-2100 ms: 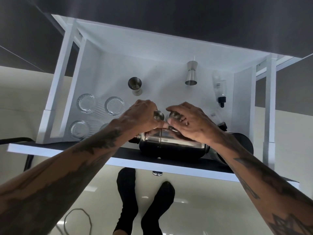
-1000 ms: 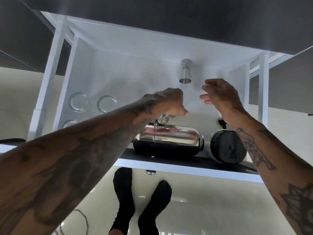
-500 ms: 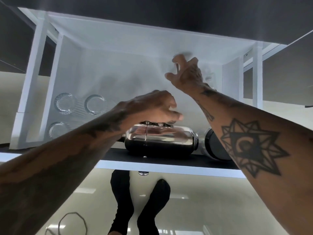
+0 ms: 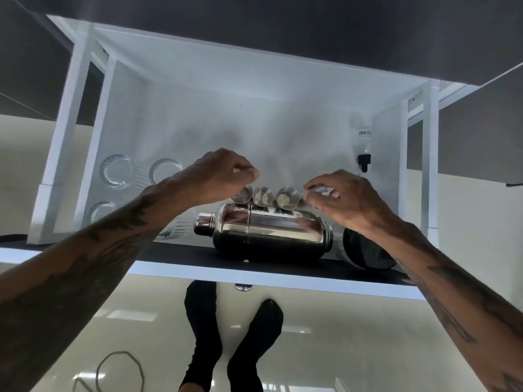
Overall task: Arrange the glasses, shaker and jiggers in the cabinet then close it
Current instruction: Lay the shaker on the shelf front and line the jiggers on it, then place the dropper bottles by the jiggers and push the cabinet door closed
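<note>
The white cabinet (image 4: 198, 123) stands open. A chrome shaker (image 4: 263, 232) lies on its side at the front edge. Right behind it three steel jiggers stand in a row: left (image 4: 242, 194), middle (image 4: 262, 196), right (image 4: 287, 197). My left hand (image 4: 215, 176) pinches the left jigger. My right hand (image 4: 342, 198), just right of the row, is closed around another shiny jigger (image 4: 322, 189), mostly hidden by the fingers. Clear ribbed glasses (image 4: 118, 171) (image 4: 165, 171) (image 4: 102, 212) sit on the left, partly behind my left forearm.
A black-lidded jar (image 4: 365, 250) lies right of the shaker, under my right wrist. A small dropper bottle (image 4: 364, 145) stands by the right wall. The dark door panel (image 4: 184, 257) with a knob (image 4: 243, 287) runs along the front. Feet in black socks and a cable are on the floor.
My right hand has come back from the far jigger to the row behind the shaker with the jigger in it. My left hand stayed at the left jigger.
</note>
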